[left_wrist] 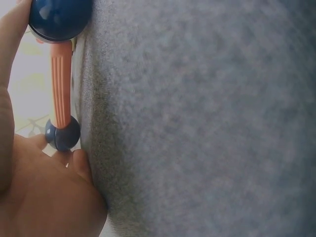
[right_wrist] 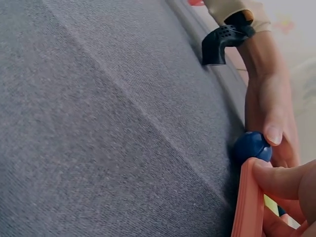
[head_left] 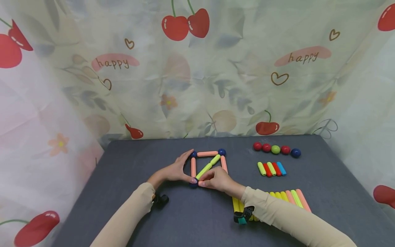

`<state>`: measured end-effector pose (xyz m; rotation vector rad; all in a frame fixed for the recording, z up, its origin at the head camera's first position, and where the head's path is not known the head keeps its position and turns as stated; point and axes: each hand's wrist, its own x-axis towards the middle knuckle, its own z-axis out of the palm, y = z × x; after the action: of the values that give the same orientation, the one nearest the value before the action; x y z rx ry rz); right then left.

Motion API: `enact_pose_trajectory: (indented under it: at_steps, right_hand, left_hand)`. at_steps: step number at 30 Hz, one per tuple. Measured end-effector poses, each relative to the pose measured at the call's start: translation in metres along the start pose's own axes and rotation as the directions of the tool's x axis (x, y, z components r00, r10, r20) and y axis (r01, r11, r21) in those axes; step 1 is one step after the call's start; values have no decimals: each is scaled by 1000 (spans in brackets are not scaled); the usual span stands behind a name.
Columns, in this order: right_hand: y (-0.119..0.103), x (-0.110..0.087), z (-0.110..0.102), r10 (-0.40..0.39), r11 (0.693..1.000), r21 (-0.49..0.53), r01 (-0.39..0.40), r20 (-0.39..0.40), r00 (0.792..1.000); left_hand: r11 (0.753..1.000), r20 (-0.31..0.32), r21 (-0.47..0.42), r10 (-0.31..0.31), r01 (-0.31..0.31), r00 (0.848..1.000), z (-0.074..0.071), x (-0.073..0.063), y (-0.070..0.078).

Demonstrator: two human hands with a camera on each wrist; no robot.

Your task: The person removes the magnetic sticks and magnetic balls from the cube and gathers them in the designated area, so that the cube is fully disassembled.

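Observation:
My left hand [head_left: 175, 172] spans the left side of a stick-and-ball frame, thumb on the near blue ball [head_left: 193, 185] and fingers at the far-left blue ball [head_left: 194, 154]. A salmon stick [left_wrist: 61, 84] joins those two balls. My right hand [head_left: 219, 179] pinches another salmon stick [right_wrist: 249, 197] between thumb and fingers, its end right at the near ball. Another salmon stick [head_left: 207, 154] runs across the back to the far-right blue ball [head_left: 222, 152], and one more [head_left: 224, 164] comes down from there. A yellow-green diagonal stick [head_left: 203, 171] crosses the frame.
Red, green and blue balls [head_left: 275, 149] line up at the back right. Nearer lie several short yellow-green, red and blue sticks [head_left: 271, 169]. A row of long yellow, salmon and green sticks [head_left: 290, 197] is partly hidden under my right forearm. A printed curtain [head_left: 197, 89] hangs behind the dark table [head_left: 129, 154].

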<state>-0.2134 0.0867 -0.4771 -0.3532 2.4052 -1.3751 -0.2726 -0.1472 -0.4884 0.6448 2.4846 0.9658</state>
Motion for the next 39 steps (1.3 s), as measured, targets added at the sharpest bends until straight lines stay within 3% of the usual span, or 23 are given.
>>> enact_pose_trajectory:
  at_steps: [9, 20, 30, 39]
  right_hand:
    - [-3, 3, -3, 40, 999, 3, -40, 9, 999]
    - [-6, -7, -22, 22, 999, 34, -26, 115, 993]
    - [-8, -21, -41, 57, 996, 72, -61, 53, 997]
    - [7, -41, -53, 106, 983, 156, -101, -23, 994]
  left_hand:
    - [1000, 5, -10, -5, 5, 1000, 0, 1, -1]
    - [1000, 7, -4, -18, 18, 1000, 1, 2, 0]
    - [999, -3, -3, -47, 47, 999, 2, 3, -1]
    - [999, 6, -2, -41, 41, 999, 1, 2, 1]
